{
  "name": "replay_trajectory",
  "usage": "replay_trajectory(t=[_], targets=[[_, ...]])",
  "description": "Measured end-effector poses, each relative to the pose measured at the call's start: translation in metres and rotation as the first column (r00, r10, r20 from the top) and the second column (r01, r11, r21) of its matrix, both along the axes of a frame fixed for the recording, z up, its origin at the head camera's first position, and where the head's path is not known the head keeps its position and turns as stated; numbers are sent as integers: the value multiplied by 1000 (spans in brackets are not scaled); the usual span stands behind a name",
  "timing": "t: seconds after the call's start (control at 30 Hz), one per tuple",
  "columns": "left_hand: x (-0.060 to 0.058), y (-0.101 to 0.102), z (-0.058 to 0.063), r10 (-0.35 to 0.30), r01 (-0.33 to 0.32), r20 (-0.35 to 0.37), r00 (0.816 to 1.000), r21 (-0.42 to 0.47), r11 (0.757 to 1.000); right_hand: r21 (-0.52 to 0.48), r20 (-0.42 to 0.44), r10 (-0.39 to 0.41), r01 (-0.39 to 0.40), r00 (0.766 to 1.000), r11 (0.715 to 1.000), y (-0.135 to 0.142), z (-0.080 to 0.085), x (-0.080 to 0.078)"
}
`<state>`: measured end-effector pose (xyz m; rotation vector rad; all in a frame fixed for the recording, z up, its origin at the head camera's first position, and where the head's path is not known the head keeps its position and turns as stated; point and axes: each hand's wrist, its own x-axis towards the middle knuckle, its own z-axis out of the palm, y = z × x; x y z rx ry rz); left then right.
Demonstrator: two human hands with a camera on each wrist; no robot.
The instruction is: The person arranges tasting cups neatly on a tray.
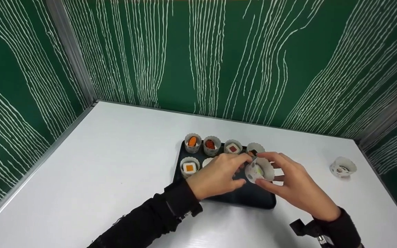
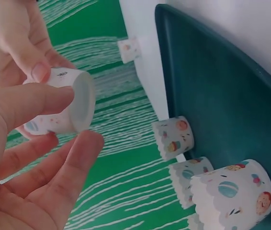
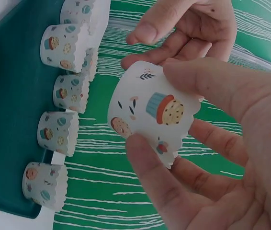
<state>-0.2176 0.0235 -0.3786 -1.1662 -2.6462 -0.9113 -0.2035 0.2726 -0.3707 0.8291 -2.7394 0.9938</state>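
My right hand point(image 1: 296, 186) grips a white patterned paper baking cup point(image 1: 253, 172) between thumb and fingers, tilted above a dark tray point(image 1: 243, 196). Something white and green shows inside it. The right wrist view shows a cupcake print on the cup's side point(image 3: 135, 103). Beside the cup is my left hand point(image 1: 219, 174), its fingers loosely extended; in the left wrist view its thumb overlaps the cup. Back-row cups on the tray include one with an orange-topped piece point(image 1: 192, 141), one with a red-topped piece point(image 1: 211, 144) and one with a white square piece point(image 1: 233, 148).
Nearer on the tray, a cup holds a white square piece with an orange centre point(image 1: 189, 167). Another cup point(image 1: 339, 169) stands apart on the white table point(image 1: 115, 155) at the right. Green panels with white wavy lines point(image 1: 177, 62) enclose the table's back and sides.
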Motion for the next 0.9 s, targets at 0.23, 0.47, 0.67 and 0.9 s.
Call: replay_trajectory(t=[0.23, 0.47, 0.67, 0.9], targets=[[-1, 2, -3, 25, -24, -24, 999, 22, 999, -55, 28, 18, -16, 999, 998, -5, -4, 1], [-2, 1, -5, 46, -46, -38, 998, 1, 999, -69, 47, 29, -26, 998, 997, -7, -7, 2], [-3, 0, -6, 61, -61, -30, 998, -7, 998, -79, 84, 29, -23, 996, 997, -8, -8, 3], [-3, -2, -8, 42, -41, -21, 999, 34, 999, -100, 89, 46, -37, 995, 994, -10, -11, 5]])
